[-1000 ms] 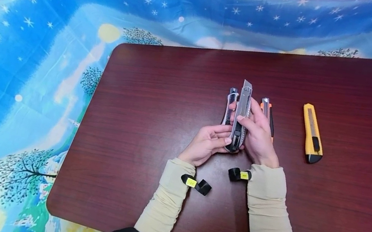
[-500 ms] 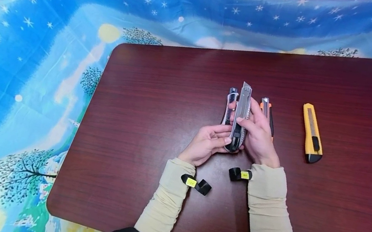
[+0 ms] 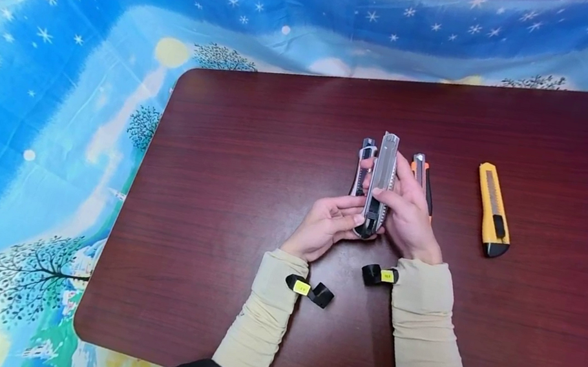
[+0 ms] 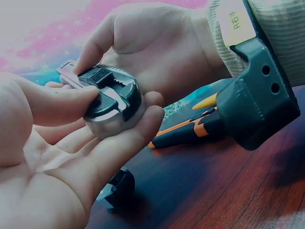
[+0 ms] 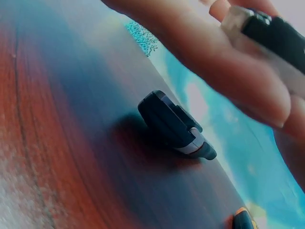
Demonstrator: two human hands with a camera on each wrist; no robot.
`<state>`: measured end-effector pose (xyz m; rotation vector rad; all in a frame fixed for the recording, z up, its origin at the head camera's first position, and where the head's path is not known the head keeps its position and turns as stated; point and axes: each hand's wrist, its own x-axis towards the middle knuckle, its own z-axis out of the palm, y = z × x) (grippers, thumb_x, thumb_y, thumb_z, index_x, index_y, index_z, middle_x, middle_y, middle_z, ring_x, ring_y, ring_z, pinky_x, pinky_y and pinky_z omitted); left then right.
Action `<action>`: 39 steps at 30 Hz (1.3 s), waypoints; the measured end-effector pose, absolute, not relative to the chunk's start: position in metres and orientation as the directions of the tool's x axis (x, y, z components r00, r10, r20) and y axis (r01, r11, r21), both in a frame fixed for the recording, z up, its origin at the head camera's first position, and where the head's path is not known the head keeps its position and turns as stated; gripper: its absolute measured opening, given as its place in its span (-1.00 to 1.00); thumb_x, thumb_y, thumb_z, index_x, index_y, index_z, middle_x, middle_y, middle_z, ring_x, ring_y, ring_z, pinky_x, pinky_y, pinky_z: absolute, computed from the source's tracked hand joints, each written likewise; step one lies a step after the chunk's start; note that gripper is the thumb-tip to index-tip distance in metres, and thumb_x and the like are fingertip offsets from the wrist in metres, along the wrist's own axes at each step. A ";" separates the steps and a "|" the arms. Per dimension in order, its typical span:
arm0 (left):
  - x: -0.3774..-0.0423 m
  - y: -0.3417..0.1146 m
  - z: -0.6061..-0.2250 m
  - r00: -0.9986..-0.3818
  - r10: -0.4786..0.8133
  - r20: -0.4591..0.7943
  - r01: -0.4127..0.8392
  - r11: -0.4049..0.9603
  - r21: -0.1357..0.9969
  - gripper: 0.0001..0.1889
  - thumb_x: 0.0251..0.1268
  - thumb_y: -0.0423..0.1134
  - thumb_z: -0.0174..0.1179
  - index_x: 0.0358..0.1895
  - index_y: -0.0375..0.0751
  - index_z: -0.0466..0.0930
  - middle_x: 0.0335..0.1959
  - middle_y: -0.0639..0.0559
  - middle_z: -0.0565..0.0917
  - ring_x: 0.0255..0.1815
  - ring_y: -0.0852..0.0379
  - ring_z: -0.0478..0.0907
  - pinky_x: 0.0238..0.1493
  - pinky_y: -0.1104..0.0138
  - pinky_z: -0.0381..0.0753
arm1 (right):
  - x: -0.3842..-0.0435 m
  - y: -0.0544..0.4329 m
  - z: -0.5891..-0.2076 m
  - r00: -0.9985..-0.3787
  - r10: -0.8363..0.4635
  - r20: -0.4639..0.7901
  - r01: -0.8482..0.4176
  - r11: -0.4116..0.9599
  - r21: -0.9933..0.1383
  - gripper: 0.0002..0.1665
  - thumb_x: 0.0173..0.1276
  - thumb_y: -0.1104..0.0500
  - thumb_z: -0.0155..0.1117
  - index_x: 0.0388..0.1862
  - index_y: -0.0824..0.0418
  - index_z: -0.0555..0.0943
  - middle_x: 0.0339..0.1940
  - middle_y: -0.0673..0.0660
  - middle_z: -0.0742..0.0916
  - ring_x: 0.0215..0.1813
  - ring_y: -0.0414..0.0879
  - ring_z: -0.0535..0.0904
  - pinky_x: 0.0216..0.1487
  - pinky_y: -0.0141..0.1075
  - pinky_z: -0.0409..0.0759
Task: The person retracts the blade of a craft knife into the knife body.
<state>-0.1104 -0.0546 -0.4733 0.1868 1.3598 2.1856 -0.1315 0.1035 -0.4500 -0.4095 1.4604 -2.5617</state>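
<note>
A silver and black utility knife [image 3: 383,170] stands upright in the head view, held above the table by both hands. My left hand [image 3: 324,227] grips its lower end, thumb on top and fingers beneath; the left wrist view shows that thumb on the black end [image 4: 101,106]. My right hand [image 3: 412,216] holds the body from the right, its thumb lying across the front. Only a tiny bit of blade shows at the top. Behind the hands lie a grey and black utility knife [image 3: 362,172] and an orange and black one [image 3: 430,191], both partly hidden.
A yellow utility knife [image 3: 492,212] with a black end lies farther right on the dark red wooden table [image 3: 226,198]. A patterned blue cloth [image 3: 77,73] hangs beyond the table's back and left edges. Each sleeved wrist wears a black mount, such as the right one [image 3: 370,275].
The blade of the held utility knife, which stuck out at the top, has slid down into the body. The knife and both hands have hardly moved.
</note>
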 end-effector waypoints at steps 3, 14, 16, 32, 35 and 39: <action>-0.111 -0.054 -0.474 -0.845 0.510 -0.162 -0.371 -0.340 0.864 -0.53 0.38 -0.58 -0.09 0.34 -0.59 0.20 0.22 -0.62 0.38 0.03 -0.24 0.62 0.10 0.12 0.64 | -0.132 0.104 -0.451 -0.947 -0.272 0.168 -0.004 -0.515 -0.857 -0.20 0.26 0.62 -0.25 0.48 0.23 0.12 0.12 0.11 0.58 -0.07 -0.11 0.50 0.06 -0.41 0.52; -0.109 -0.051 -0.472 -0.875 0.473 -0.106 -0.319 -0.398 0.860 -0.48 0.33 -0.64 -0.08 0.37 -0.57 0.16 0.28 -0.63 0.31 -0.02 0.17 0.64 0.02 0.35 0.68 | -0.135 0.106 -0.453 -0.971 -0.226 0.079 0.031 -0.444 -0.896 -0.43 0.45 0.34 0.07 0.41 0.30 0.26 0.08 0.11 0.70 -0.05 -0.13 0.65 0.06 -0.40 0.62; -0.110 -0.052 -0.472 -0.887 0.451 -0.097 -0.304 -0.414 0.858 -0.46 0.31 -0.66 -0.08 0.38 -0.57 0.14 0.29 -0.64 0.28 -0.05 0.26 0.63 0.00 0.42 0.67 | -0.135 0.104 -0.453 -0.977 -0.205 0.057 0.033 -0.411 -0.911 -0.44 0.45 0.25 0.12 0.37 0.37 0.30 -0.01 0.08 0.74 -0.09 -0.14 0.68 -0.01 -0.42 0.64; -0.111 -0.052 -0.472 -0.926 0.367 -0.092 -0.256 -0.430 0.866 -0.48 0.40 -0.56 -0.09 0.41 -0.49 0.16 0.39 -0.42 0.31 0.12 0.18 0.53 0.12 0.22 0.65 | -0.134 0.080 -0.455 -0.999 -0.051 0.007 0.005 -0.225 -0.974 -0.55 0.56 0.09 -0.07 0.26 0.33 0.42 -0.27 -0.06 0.76 -0.28 -0.24 0.64 -0.21 -0.44 0.63; -0.111 -0.051 -0.473 -0.922 0.377 -0.092 -0.262 -0.430 0.864 -0.47 0.38 -0.57 -0.08 0.41 -0.47 0.17 0.38 -0.44 0.31 0.08 0.20 0.56 0.09 0.26 0.66 | -0.135 0.079 -0.454 -0.999 -0.037 0.004 0.003 -0.205 -0.979 -0.55 0.56 0.08 -0.08 0.24 0.35 0.42 -0.30 -0.07 0.74 -0.31 -0.25 0.62 -0.24 -0.43 0.61; -0.111 -0.052 -0.473 -0.917 0.388 -0.091 -0.271 -0.437 0.858 -0.44 0.34 -0.62 -0.07 0.41 -0.49 0.15 0.36 -0.50 0.29 0.03 0.27 0.59 0.01 0.38 0.68 | -0.134 0.079 -0.454 -1.000 -0.022 0.010 -0.006 -0.174 -0.985 -0.55 0.57 0.11 -0.10 0.24 0.38 0.41 -0.32 -0.09 0.72 -0.31 -0.25 0.59 -0.24 -0.45 0.58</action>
